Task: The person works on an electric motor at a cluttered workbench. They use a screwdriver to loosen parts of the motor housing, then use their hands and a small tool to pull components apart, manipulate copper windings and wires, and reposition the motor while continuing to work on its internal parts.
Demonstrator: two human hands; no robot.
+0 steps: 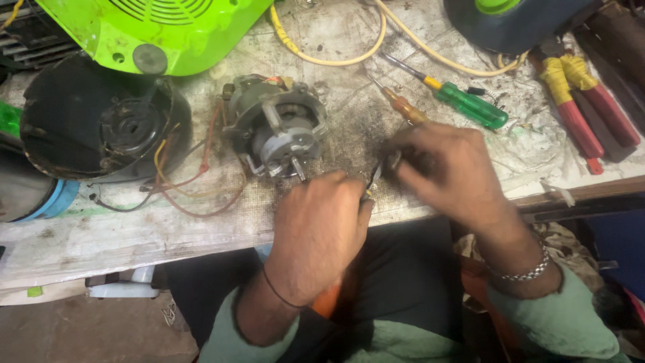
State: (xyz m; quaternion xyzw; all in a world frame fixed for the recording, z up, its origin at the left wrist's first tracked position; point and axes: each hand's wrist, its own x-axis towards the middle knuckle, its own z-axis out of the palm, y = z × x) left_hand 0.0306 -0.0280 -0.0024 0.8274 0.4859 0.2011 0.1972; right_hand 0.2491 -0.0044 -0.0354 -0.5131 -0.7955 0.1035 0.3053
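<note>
Head view, looking down at a stained counter [121, 235].

Left hand [322, 232]: back of hand to camera, fingers curled under, at the counter's near edge. Something thin and yellow-tipped shows at its knuckles by the right hand; cannot tell what it is, or how the grip is set.

Right hand [447, 171]: blurred. Fingers closed around a small dark metal part [392, 161], seemingly pinched, though the blur leaves it uncertain. Metal bracelet [527, 272] on this wrist.

The part sits between the two hands, touching the right fingertips and just beside the left knuckles. Right hand is nearer. Its long axis can't be read.

Electric motor [279, 128]: grey, on its side, shaft [297, 168] pointing toward the near edge and slightly right, tip just beside the left hand. Motor lies up and left of both hands; its shaft axis runs toward the gap between them. Left hand is nearer to it.

Around:
- Red and yellow wires [195, 181] trail from the motor to a black round housing [101, 121] at left.
- Lime-green plastic cover [168, 30], top left.
- Amber-handled screwdriver [403, 107] and green-handled screwdriver [463, 101], just above the right hand, both angled down to the right.
- Red and yellow-handled pliers [584, 101], far right.
- Yellow cable [322, 57] looping along the far side.
</note>
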